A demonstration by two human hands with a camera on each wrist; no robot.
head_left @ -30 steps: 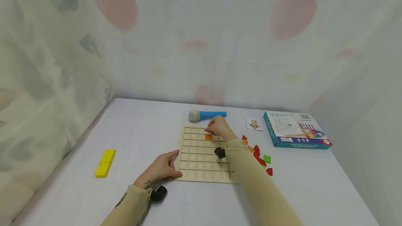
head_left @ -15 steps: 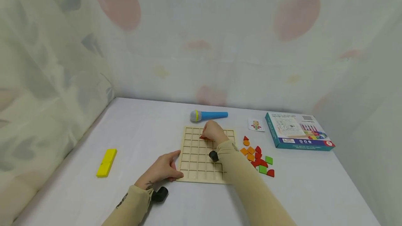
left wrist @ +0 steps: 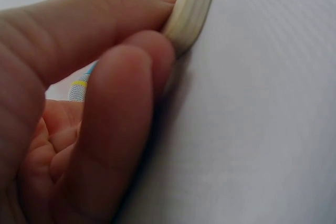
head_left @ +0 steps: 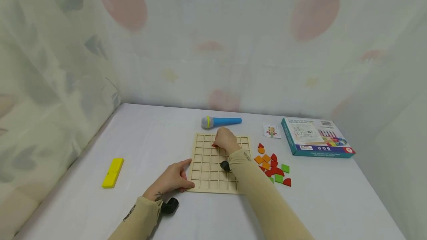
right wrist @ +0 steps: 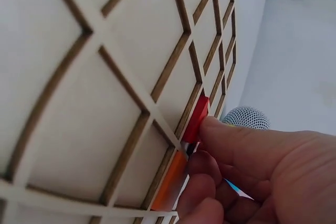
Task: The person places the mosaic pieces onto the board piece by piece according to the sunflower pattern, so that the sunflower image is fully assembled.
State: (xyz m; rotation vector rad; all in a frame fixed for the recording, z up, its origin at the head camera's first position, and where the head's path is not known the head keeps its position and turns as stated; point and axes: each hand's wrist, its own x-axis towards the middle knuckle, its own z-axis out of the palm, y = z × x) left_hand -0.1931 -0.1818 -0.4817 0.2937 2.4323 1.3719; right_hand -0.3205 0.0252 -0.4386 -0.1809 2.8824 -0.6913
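A wooden grid board (head_left: 205, 166) lies on the white table in front of me. My left hand (head_left: 171, 177) grips its near left corner, the thumb on the edge and other fingers curled against the side, seen closely in the left wrist view. My right hand (head_left: 226, 139) is over the upper part of the board. Between thumb and fingertips it pinches a small red tile (right wrist: 195, 121), set against a cell of the grid. An orange tile (right wrist: 170, 182) sits in the neighbouring cell; in the head view the right hand covers it.
Loose red, orange and green tiles (head_left: 278, 178) lie right of the board. Behind it is a blue toy microphone (head_left: 222, 121). A pattern card (head_left: 271, 131) and a game box (head_left: 317, 138) stand at the back right. A yellow block (head_left: 112, 173) lies left.
My right hand has shifted slightly left over the board with the red tile, then stayed nearly still for the last half second. The left hand has kept its place at the corner.
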